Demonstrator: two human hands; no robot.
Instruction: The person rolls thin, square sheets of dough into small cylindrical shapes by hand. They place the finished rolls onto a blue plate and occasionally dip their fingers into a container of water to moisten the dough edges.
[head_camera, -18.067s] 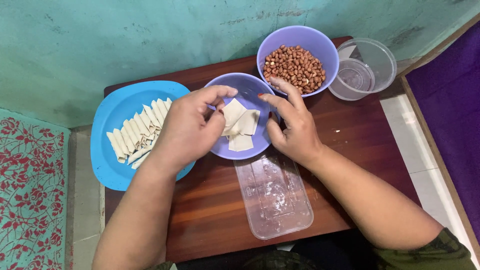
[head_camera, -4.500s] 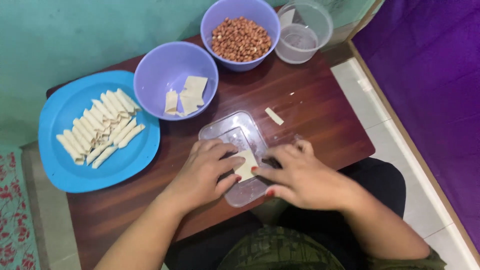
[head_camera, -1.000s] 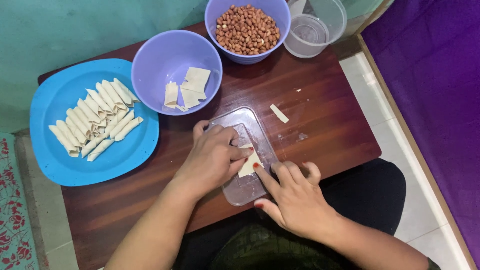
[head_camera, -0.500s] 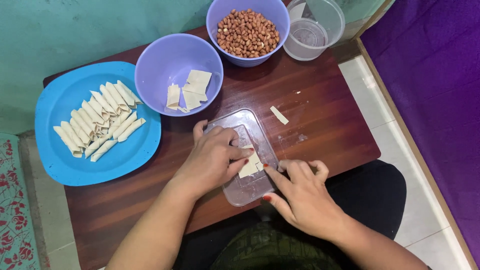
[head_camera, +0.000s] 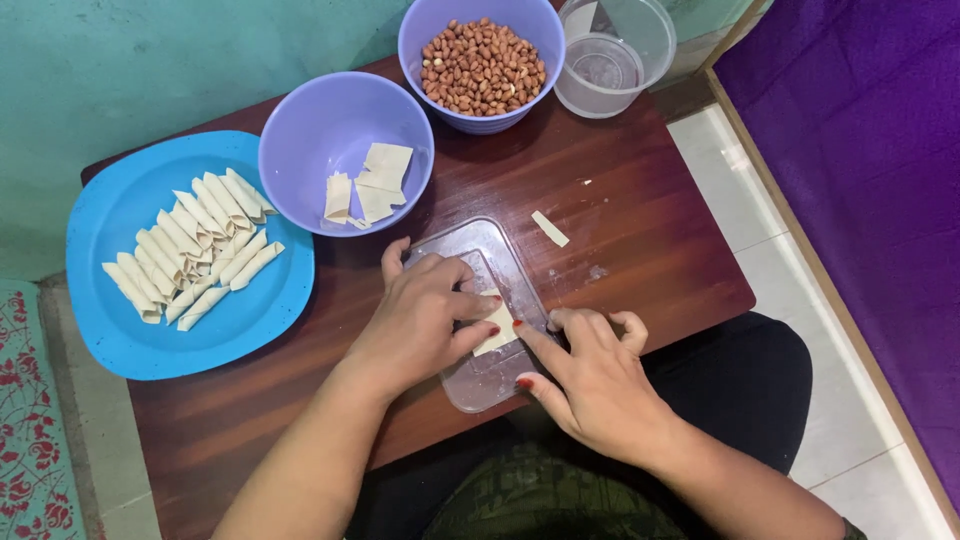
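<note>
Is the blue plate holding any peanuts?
No, the blue plate holds only pale rolled wrappers; the peanuts sit in a purple bowl at the table's far edge.

Soft even daylight, sharp focus

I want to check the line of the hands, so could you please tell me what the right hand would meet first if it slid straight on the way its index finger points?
The right hand points up and left at the small pastry square on the clear plastic lid. It would meet that square at once, then probably the left hand pressing on it.
</note>
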